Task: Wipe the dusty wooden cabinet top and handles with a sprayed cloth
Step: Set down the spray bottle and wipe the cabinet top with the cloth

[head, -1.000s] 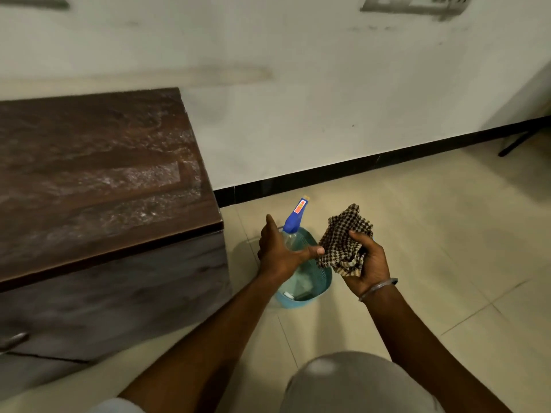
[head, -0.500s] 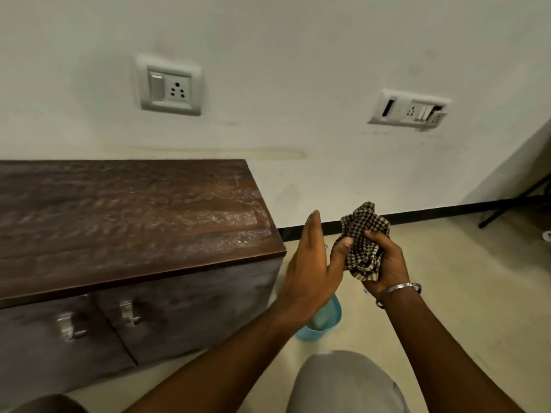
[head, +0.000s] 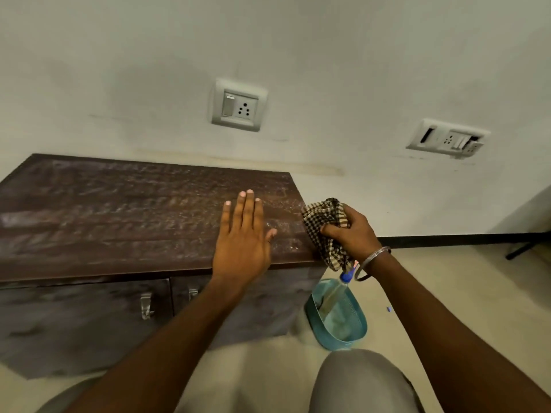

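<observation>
Your supports: dark wooden cabinet top (head: 119, 216), coated in pale dust streaks, nothing loose lying on it. Your left hand (head: 243, 239) over its right front area, fingers spread flat; contact unclear. Beige tiled floor (head: 447, 281) carries cabinet and, just beside its right end, teal basin (head: 340, 329) with spray bottle (head: 337, 293) leaning inside.

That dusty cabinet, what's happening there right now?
A person is about to wipe the wooden cabinet top, which shows a pale film of dust. The right hand grips a bunched checkered cloth at the top's right edge. The left hand is open and flat over the top near its front edge; whether it touches the wood is unclear. A spray bottle stands in a blue basin on the floor beside the cabinet. The door handles appear untouched.
</observation>
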